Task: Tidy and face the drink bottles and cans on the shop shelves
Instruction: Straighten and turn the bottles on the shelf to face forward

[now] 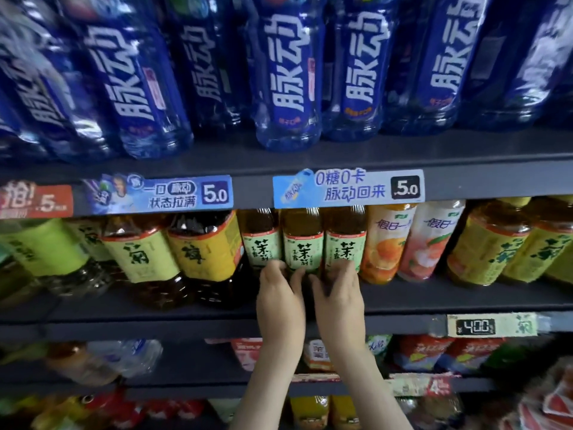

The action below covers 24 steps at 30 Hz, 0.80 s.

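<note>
Middle jasmine tea bottle (302, 240) just below light-blue price tag (348, 187), base gripped by left hand (280, 296), fingers curled; right jasmine tea bottle (345, 240) also below tag, base gripped by right hand (339, 296)

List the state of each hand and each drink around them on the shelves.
Left hand, fingers gripping middle tea low down.
Right hand, fingers gripping right tea low down.
Middle tea, upright, label forward.
Right tea, upright, label forward.
Left tea, upright, label forward.
Orange juice, upright, label forward.
Blue bottles, standing, labels mostly forward.
</note>
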{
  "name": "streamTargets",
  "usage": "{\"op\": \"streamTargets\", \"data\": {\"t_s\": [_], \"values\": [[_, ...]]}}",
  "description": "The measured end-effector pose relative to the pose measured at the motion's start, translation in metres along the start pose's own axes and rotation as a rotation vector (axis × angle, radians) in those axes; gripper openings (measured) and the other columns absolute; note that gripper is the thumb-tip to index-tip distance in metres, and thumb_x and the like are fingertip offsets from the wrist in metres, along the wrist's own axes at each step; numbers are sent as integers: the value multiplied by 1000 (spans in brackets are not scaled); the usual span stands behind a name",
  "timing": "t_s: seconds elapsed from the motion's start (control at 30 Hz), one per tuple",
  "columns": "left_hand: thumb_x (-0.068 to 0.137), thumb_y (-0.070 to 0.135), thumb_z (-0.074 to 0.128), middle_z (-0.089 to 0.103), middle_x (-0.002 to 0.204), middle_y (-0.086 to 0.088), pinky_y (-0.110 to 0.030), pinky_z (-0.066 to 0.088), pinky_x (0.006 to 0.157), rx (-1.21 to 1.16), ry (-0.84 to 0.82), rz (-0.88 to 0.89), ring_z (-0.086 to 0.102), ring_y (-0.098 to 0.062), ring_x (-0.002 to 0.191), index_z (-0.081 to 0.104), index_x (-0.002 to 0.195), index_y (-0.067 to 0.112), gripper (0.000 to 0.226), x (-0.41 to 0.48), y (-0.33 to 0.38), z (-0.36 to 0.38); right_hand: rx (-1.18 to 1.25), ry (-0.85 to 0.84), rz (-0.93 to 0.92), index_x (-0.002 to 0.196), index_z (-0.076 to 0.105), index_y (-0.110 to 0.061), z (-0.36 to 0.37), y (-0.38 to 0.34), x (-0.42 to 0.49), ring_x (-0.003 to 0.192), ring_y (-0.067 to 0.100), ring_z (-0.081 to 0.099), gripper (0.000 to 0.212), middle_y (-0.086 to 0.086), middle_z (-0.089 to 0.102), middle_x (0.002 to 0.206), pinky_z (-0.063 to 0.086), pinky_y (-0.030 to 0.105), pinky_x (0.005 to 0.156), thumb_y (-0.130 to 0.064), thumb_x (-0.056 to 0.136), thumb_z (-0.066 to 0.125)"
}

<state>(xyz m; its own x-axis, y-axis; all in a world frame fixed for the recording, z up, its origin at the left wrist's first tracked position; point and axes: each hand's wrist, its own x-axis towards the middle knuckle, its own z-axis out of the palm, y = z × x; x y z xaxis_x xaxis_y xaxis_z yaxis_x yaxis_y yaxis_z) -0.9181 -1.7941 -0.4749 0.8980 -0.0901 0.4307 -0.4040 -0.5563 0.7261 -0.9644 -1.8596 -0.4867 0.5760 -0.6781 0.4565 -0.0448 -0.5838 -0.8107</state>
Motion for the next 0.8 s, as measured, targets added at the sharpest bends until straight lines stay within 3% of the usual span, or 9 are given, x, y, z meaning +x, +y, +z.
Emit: {"op": "streamTargets", "data": {"t_s": [0.07, 0.17, 0.37, 0.43, 0.53, 0.6, 0.7, 0.8], "values": [[90, 24, 61, 57, 86, -5, -22, 32, 59, -18, -18, -4, 57, -24, 76, 52, 88, 8, 19, 3, 0, 3, -15, 7, 19, 89, 37, -17, 4, 0, 2, 73, 16, 45, 23, -2, 47, 83, 37, 29, 58, -13, 89, 60], [91, 22, 58, 56, 88, -4, -23, 32, 59, -13, -35, 21, 56, -23, 75, 49, 90, 9, 16, 8, -1, 5, -37, -6, -14, 91, 38, -16, 9, 3, 6, 73, 12, 42, 21, -5, 45, 84, 34, 24, 58, -11, 90, 59], [84, 15, 67, 62, 93, -8, -27, 49, 52, 97, 32, 154, 65, -26, 79, 58, 102, 5, 23, -3, -11, -3, -120, 15, -49, 107, 47, -8, 6, 7, 3, 84, 12, 48, 23, -5, 45, 95, 35, 16, 65, -7, 88, 61], [83, 14, 67, 60, 101, -12, -27, 52, 59, 115, 96, 161, 64, -27, 86, 57, 108, 3, 29, -4, -12, -8, -126, 59, -109, 107, 45, -10, 4, 5, -1, 84, 16, 52, 29, -6, 44, 95, 41, 20, 65, -1, 86, 62], [83, 10, 65, 52, 121, -18, -30, 51, 83, 153, 170, 188, 57, -32, 110, 52, 122, -2, 44, -9, -13, -8, -114, 59, -164, 116, 47, -10, 3, 3, -6, 91, 22, 57, 37, -2, 50, 99, 45, 24, 71, 3, 84, 62], [85, 6, 62, 42, 136, -21, -29, 42, 95, 140, 144, 161, 47, -34, 124, 41, 136, -2, 56, -14, -15, -6, -134, 3, -179, 124, 51, -5, 6, 1, -8, 104, 24, 57, 39, 7, 57, 111, 44, 23, 81, 2, 86, 59], [82, -3, 64, 27, 149, -24, -33, 28, 101, 100, 49, 115, 34, -38, 134, 26, 146, 4, 75, -17, -21, -1, -156, -85, -225, 136, 46, -11, 10, 0, -12, 119, 21, 46, 48, 9, 54, 128, 36, 22, 95, 1, 90, 52], [79, 1, 69, 13, 153, -23, -42, 23, 107, 106, -46, 199, 20, -35, 139, 19, 149, 10, 86, -15, -31, 6, -215, -120, -280, 142, 41, -14, 13, 1, -15, 117, 25, 40, 62, 15, 50, 131, 40, 35, 98, 9, 85, 52]]}}
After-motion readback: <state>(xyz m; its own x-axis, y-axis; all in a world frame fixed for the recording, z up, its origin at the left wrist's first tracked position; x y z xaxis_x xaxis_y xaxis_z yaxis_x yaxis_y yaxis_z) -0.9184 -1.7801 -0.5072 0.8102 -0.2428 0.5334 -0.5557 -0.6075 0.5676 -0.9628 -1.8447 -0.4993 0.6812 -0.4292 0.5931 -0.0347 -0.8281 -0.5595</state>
